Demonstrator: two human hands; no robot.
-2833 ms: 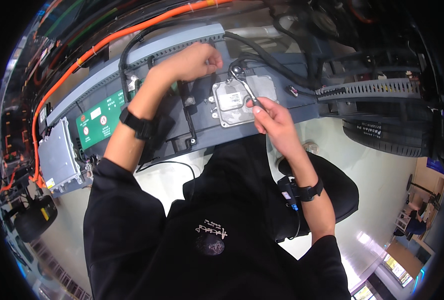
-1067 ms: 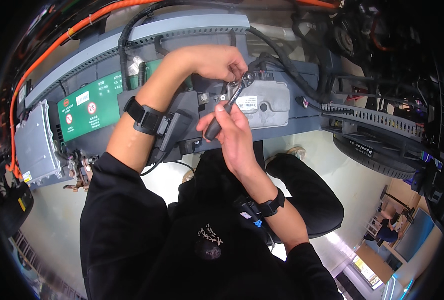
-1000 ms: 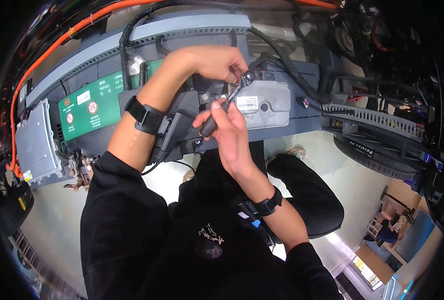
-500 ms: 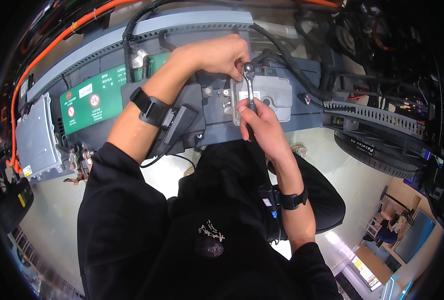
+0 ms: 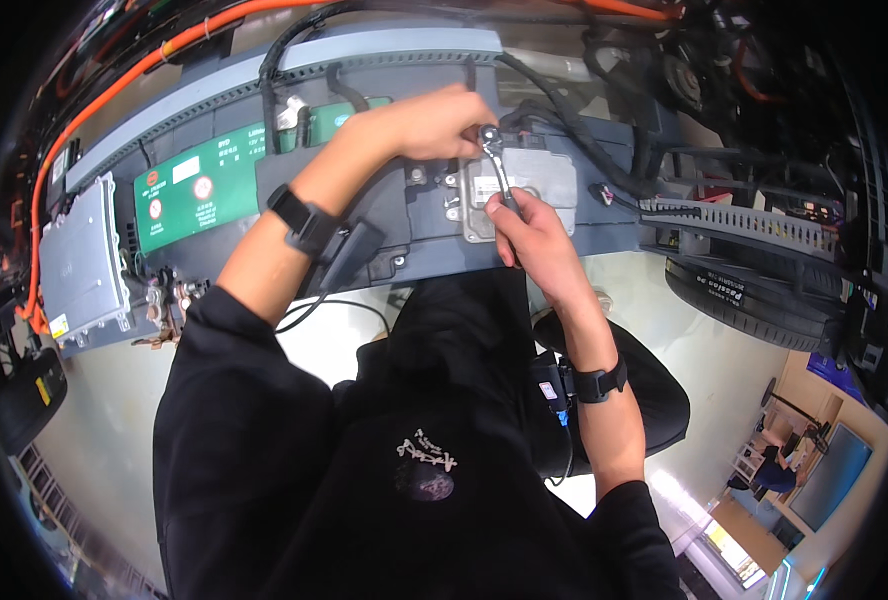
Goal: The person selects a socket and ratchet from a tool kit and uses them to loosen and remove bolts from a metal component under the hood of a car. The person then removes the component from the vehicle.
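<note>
My right hand (image 5: pixel 539 245) is wrapped round the dark handle of a ratchet wrench (image 5: pixel 501 170). The wrench's chrome head points away from me, over the far left corner of a silver-grey metal control box (image 5: pixel 544 190) with a white label. My left hand (image 5: pixel 449 125) is curled closed right beside that head, fingers bent downward. What the left fingertips pinch is hidden behind the hand and the wrench head. Bolts (image 5: pixel 452 200) show along the box's left side. Left of it is a dark grey housing, partly under my left forearm.
A green-labelled battery (image 5: pixel 199 190) lies left of my forearm, with a finned silver unit (image 5: pixel 84 265) farther left. Black cable looms (image 5: pixel 574 125) and an orange cable (image 5: pixel 164 50) run along the far side. A tyre (image 5: pixel 744 305) is at right. A person (image 5: pixel 776 470) sits at the lower right background.
The wrench handle has swung slightly, its near end going right with my right hand. My left hand stays at the wrench head. The whole view has shifted a little.
</note>
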